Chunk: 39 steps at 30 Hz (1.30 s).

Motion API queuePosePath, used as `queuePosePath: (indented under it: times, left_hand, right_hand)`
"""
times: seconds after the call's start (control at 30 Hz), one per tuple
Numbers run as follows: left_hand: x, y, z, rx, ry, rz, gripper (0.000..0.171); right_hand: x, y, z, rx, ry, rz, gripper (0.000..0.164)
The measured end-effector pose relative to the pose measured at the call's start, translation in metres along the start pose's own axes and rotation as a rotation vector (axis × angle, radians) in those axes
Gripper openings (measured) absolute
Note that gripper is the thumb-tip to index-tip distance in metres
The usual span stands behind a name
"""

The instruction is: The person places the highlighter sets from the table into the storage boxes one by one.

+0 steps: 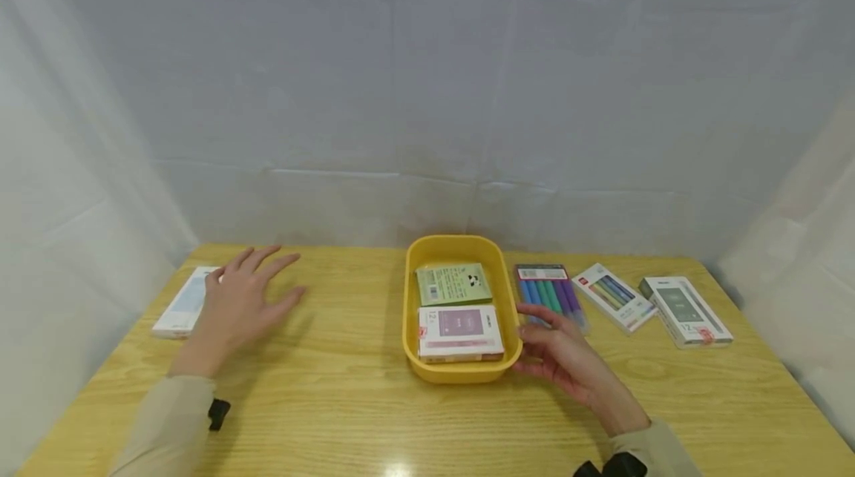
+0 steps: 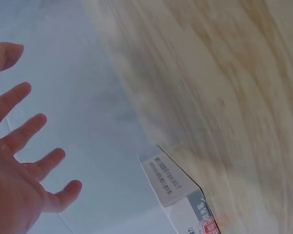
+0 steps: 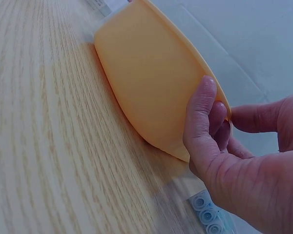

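My left hand [image 1: 240, 304] hovers over the table's left side with fingers spread, holding nothing. Partly hidden behind it lies a white box with a light blue panel [image 1: 185, 305]; its printed end [image 2: 168, 180] shows apart from the fingers in the left wrist view. Near the middle stands a yellow plastic basket [image 1: 411, 291]. It holds a green packet with a panda picture [image 1: 454, 284] and a white box with a purple panel [image 1: 461, 332]. My right hand [image 1: 568, 358] grips the basket's right edge, its fingers curled against the outer wall [image 3: 146, 73] and thumb at the rim.
Right of the basket lie a clear pack of blue, green and purple markers [image 1: 551, 291], a white box with pens pictured [image 1: 614, 297] and a white box with a grey-green panel [image 1: 686, 311]. White sheeting [image 1: 401, 91] hangs behind the wooden table [image 1: 347, 418] and at both sides.
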<state>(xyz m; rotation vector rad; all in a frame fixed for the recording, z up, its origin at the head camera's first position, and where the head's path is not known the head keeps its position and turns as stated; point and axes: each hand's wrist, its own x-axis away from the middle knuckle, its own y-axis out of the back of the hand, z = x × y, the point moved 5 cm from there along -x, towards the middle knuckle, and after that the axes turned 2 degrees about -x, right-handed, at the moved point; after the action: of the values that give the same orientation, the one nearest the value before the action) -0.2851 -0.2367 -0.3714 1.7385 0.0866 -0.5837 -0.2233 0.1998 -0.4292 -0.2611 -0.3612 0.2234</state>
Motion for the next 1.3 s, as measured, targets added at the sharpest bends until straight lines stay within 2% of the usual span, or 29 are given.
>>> queuePosePath:
  times: [0.23,0.4,0.7,0.87,1.07,1.3]
  left_hand:
    - [0.005,-0.002,0.022,-0.054,0.142,0.116,0.061]
    - [0.008,-0.001,0.035,-0.066,0.208,0.189,0.065]
    - [0.012,-0.001,0.058,-0.053,0.258,0.239,0.075]
    - [0.015,-0.007,0.07,-0.033,0.293,0.312,0.079]
    - [0.014,-0.013,0.085,-0.01,0.347,0.373,0.075]
    - [0.018,-0.018,0.096,0.036,0.406,0.48,0.074]
  right_hand:
    - [0.0,0.0,0.0,0.013,-0.005,-0.019,0.063]
    - [0.0,0.001,0.001,0.023,-0.001,-0.023,0.063]
    - [0.0,0.001,0.0,0.021,0.002,-0.027,0.062]
    - [-0.001,0.002,-0.001,0.018,0.002,-0.022,0.061]
    - [-0.001,0.002,0.0,0.023,0.003,-0.033,0.061]
    - [0.0,0.001,0.0,0.022,0.002,-0.013,0.061]
